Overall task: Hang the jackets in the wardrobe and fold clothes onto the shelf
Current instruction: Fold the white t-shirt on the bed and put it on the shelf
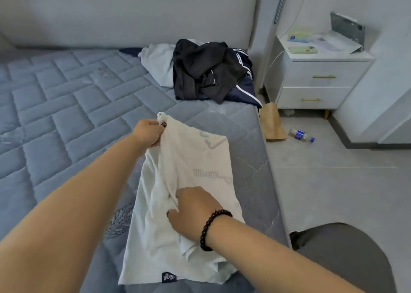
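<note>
The white garment [189,195] lay half-folded near the mattress [66,106] edge. The left hand [148,135] pinched its far corner; the right hand [193,212] gripped bunched cloth, though its fingertips were probably buried. Uneven pulling by the 2 hands could skew the fold or drag it floorward.

I see a blue quilted mattress [66,97] against a grey padded headboard [124,12]; a white two-drawer nightstand [315,81] stands on pale grey floor tiles [333,177].
</note>
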The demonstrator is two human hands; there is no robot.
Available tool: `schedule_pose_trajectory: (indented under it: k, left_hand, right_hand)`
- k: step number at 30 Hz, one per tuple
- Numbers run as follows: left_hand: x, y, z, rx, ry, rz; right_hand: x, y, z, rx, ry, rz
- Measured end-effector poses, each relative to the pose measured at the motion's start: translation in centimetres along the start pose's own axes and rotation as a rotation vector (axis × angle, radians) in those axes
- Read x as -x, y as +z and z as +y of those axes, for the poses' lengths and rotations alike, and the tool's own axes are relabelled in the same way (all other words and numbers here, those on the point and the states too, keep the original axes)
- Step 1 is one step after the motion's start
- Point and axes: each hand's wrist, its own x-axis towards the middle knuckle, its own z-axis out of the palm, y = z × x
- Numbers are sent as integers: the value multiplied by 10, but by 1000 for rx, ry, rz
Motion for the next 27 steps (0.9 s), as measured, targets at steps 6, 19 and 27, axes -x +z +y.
schedule_pose_trajectory:
  k: [6,19,27]
  left_hand:
    - [5,-14,-78,90,-326,144]
    - [36,-16,-131,-352,-78,304]
    - [138,-9,-159,-346,-76,362]
  right_hand:
    - [-28,80,-31,-97,45,-146]
    - [-4,115,-23,-321,-195,-366]
    - [30,83,71,-343,-22,497]
